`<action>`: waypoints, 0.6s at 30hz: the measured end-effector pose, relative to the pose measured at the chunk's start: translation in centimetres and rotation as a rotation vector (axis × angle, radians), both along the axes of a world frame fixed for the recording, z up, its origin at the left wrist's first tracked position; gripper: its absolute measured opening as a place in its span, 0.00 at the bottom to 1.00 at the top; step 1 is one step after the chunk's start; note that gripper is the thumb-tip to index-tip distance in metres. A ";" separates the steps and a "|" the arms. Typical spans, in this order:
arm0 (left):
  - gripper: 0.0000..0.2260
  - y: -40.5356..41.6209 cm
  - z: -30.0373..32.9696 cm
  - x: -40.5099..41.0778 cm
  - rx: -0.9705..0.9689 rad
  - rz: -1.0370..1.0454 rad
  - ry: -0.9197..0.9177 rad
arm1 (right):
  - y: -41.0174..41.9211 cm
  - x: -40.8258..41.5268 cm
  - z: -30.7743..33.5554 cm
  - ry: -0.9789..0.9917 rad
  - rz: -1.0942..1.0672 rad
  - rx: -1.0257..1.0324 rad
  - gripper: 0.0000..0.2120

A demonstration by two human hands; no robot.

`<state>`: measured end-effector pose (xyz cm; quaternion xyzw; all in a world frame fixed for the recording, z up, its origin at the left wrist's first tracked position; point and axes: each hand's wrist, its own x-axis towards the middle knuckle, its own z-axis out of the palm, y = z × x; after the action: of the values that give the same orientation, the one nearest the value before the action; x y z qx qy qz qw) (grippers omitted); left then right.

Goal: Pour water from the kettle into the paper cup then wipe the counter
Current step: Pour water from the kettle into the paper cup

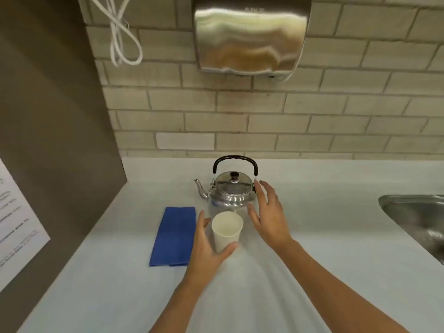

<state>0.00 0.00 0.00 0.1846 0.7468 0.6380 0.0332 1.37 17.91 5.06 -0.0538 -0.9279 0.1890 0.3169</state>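
Note:
A steel kettle (230, 188) with an upright black handle stands on the white counter (324, 224), spout pointing left. Just in front of it stands an upright white paper cup (227, 228), which looks empty. My left hand (206, 251) curls around the cup's left side and base, thumb touching its near side. My right hand (269, 212) hovers with fingers spread to the right of the kettle and cup, its fingertips close to the kettle's right side. A folded blue cloth (174, 235) lies flat on the counter to the left of the cup.
A steel sink (418, 219) is set into the counter at the right edge. A metal hand dryer (249, 34) hangs on the tiled wall above the kettle, with a white cable (120, 34) to its left. A brown side panel (60, 140) with a printed sheet (16, 224) bounds the counter's left.

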 end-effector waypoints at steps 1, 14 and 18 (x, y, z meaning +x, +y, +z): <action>0.52 0.1 0.0 0.2 -0.001 -0.025 -0.017 | 0.3 -0.7 0.1 -0.023 0.000 -0.015 0.29; 0.37 2.1 -1.8 -0.3 -0.135 0.008 -0.032 | 2.7 -13.0 7.2 -0.267 0.111 0.123 0.22; 0.33 2.1 -2.0 -0.4 -0.142 0.030 -0.041 | 3.6 -14.1 7.9 -0.269 0.232 0.014 0.15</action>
<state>-0.37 2.08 -2.00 0.1576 0.7920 0.5876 0.0521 -12.74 21.50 12.92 0.0310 -0.9632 0.2090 0.1662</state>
